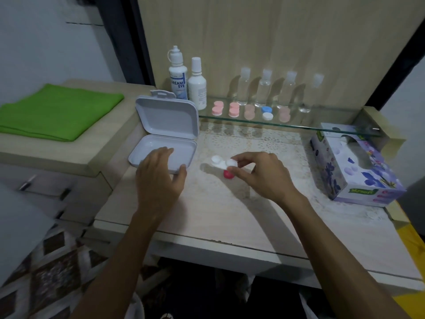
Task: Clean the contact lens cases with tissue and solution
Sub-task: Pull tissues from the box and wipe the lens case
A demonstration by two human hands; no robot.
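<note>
Lens case pinched in right hand grip, left hand spread wide, palm down

A white contact lens case lay on the bench, one white cap being pinched above it, a red cap just beside it. Solution bottles stood upright behind; the tissue box lay well to the right.

Dim overall, cool cast. Brightest patch on the tabletop around the white lens case, with slight overexposure there. Soft shadows fall toward the viewer from both hands and behind the clear bottles on the wall panel. Faint glare along the glass shelf edge. Wide-angle bending and softness toward the frame corners; floor below the tabletop blurred, nearly black.
</note>
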